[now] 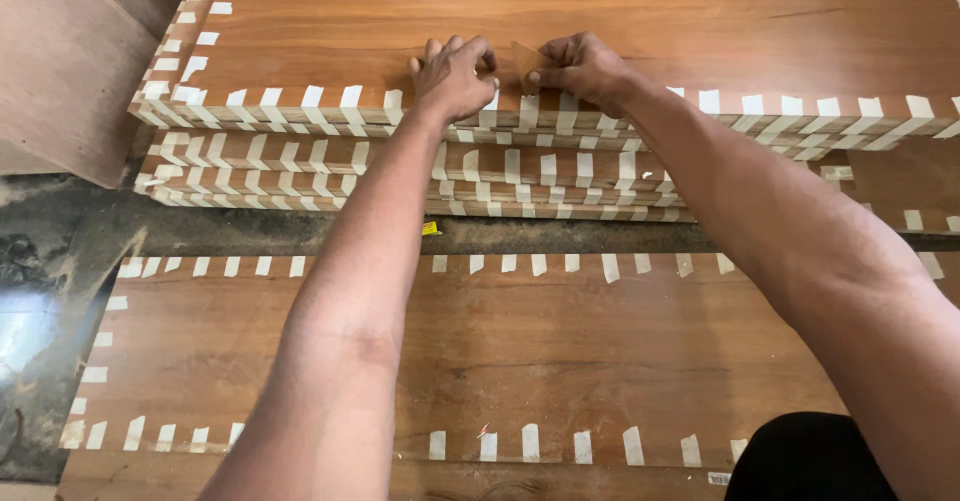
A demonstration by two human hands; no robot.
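Both hands work at the near edge of the top panel (600, 21) on the stack, at twelve o'clock. The left hand (455, 76) is clenched, pressing on the edge; the right hand (580, 66) pinches a small tan tape piece (525, 61). Tape strips (350, 96) already line most edges, so edge-taping looks nearly complete here.

Even soft daylight, sharp focus, faint shadows
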